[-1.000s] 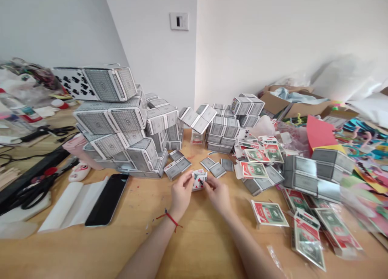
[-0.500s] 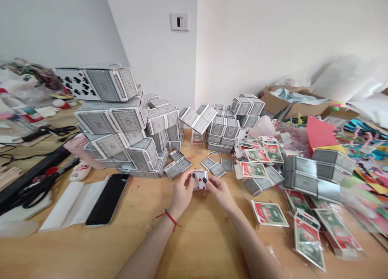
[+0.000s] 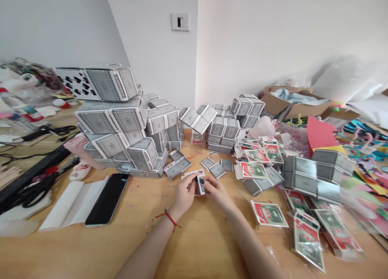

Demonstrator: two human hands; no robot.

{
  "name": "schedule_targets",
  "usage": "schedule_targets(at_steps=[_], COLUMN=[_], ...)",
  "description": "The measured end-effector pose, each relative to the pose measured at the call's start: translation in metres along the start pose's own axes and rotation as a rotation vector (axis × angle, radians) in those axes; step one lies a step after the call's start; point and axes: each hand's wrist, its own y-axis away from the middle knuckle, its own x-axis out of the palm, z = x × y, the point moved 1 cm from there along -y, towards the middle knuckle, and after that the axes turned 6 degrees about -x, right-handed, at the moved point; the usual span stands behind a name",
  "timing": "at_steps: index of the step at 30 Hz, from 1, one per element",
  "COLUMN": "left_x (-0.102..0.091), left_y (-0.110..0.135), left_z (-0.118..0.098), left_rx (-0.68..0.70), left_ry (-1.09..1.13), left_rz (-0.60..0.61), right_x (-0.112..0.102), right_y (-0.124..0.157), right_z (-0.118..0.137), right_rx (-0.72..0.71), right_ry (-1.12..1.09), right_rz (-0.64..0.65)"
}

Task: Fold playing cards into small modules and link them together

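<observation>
Both hands meet over the wooden table around some playing cards [image 3: 200,186]. My left hand [image 3: 183,194] is closed on the cards from the left, its fingers curled behind them. From the right, my right hand [image 3: 216,191] grips the cards, thumb on their face. How many cards there are is hidden by the fingers. Just beyond the hands lie a folded group of grey-backed cards [image 3: 177,168] and another pair of joined cards [image 3: 213,167]. A red string bracelet [image 3: 171,219] circles my left wrist.
Stacked blocks built from cards [image 3: 112,123] rise at left; a smaller stack [image 3: 224,128] stands at centre right. A black phone [image 3: 107,199], white paper [image 3: 71,206] and scissors [image 3: 42,184] lie left. Card boxes [image 3: 269,214], coloured paper [image 3: 321,132] and a cardboard box [image 3: 291,107] fill the right.
The cards have turned between my hands: the heart face that showed before is now seen as a narrow edge-on strip. My right fingers have shifted slightly left across them.
</observation>
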Motion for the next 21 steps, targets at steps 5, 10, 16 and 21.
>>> schedule_targets(at_steps=[5,10,16,21], left_x=[0.000,-0.003,-0.011,-0.011], left_y=[0.002,0.001,-0.005,-0.005], left_z=[0.004,0.003,0.016,0.013], left_rx=[-0.042,-0.034,-0.153,-0.150], left_ry=[-0.078,-0.109,0.054,0.067], left_rz=[-0.048,-0.117,-0.318,-0.250], right_x=[-0.002,-0.007,-0.017,-0.011], right_y=[0.000,-0.002,-0.005,-0.001], right_z=[0.002,0.005,0.012,0.013], right_rx=[0.031,-0.013,-0.135,-0.073], right_ry=[-0.028,-0.027,0.037,0.007], right_rz=[-0.012,-0.134,-0.328,-0.195])
